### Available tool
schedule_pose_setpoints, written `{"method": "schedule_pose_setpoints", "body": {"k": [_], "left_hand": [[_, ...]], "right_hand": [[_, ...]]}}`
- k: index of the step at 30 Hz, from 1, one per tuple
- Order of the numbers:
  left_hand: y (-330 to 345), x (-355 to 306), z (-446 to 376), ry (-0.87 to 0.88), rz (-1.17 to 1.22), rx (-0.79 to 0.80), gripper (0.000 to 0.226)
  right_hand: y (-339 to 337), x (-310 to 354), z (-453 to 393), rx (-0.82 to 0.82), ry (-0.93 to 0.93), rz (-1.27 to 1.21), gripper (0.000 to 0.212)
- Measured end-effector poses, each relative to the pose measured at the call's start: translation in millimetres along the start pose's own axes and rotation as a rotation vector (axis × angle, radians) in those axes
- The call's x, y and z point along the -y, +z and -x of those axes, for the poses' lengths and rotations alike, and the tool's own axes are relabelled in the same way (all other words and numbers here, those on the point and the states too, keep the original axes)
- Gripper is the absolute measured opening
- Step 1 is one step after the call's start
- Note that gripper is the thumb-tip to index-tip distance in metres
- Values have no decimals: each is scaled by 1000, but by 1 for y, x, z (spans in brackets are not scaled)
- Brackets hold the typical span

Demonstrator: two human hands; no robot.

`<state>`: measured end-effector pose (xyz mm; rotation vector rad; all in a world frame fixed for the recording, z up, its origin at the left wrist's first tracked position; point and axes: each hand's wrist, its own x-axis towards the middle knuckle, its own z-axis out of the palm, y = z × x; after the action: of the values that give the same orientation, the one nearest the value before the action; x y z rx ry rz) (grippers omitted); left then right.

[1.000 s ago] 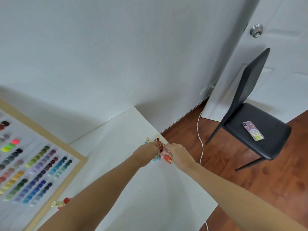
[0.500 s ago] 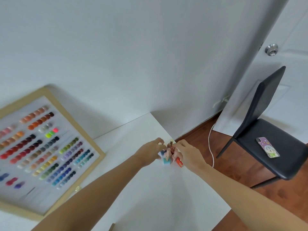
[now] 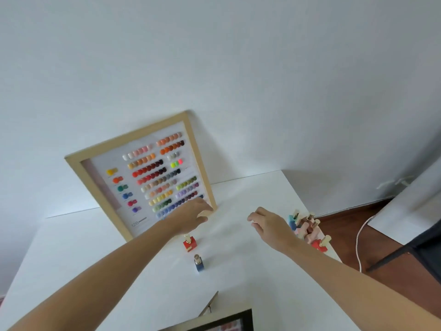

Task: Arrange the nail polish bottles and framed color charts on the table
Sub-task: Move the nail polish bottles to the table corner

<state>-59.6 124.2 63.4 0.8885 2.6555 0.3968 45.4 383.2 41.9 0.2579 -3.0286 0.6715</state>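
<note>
So from where I'm standing, the big light-wood framed color chart (image 3: 140, 180) with rows of little painted nail swatches is propped on the white table (image 3: 238, 271), leaning back against the white wall (image 3: 214, 56). The person's left hand (image 3: 193, 215) is right at the frame's lower right corner, fingers loosely spread and not gripping anything; I can't tell if it's actually touching the wood or just in front of it. The right hand (image 3: 267, 223) hovers over bare tabletop, fingers relaxed and a bit curled, holding nothing.

Bottles are split up. A square red nail polish bottle with a gold cap (image 3: 189, 243) stands just under the left wrist, and a blue bottle with a gold cap (image 3: 198, 263) stands a little nearer the person. Over by the right edge of the table there's a tight cluster of pink, teal and red gold-capped bottles (image 3: 307, 229).

A second, dark-framed chart (image 3: 222, 323) pokes in at the bottom edge, mostly cut off.

What worries me, personally:
- That cluster sits really near the table's edge. One sleeve-less forearm swing from the right arm could likely sweep a bottle onto the wood floor (image 3: 393, 271).
- The leaning frame looks like it only rests on its bottom edge, so nudging that corner could make it slide flat.
- If it does slide, the red bottle is right in its path.
</note>
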Motion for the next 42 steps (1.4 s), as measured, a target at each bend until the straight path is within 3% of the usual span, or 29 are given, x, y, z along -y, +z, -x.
{"method": "schedule_pose_setpoints", "body": {"k": [7,15,22,31,42], "left_hand": [[28,47,45,-112,90,65,40],[59,61,49,-151,155,21,36],[64,63,45,-133,127,-17,28],[64,57,42,-120,87,-9,22],[43,2,13,-24,8,72,22]], "right_hand": [[43,54,-27,207,-178,-8,22],[91,82,-33,393,-225,-91,34],[107,90,-35,502,-245,-88,23],[101,91,-29,490,-216,-26,15],[46,35,10,317,51,-65,16]]}}
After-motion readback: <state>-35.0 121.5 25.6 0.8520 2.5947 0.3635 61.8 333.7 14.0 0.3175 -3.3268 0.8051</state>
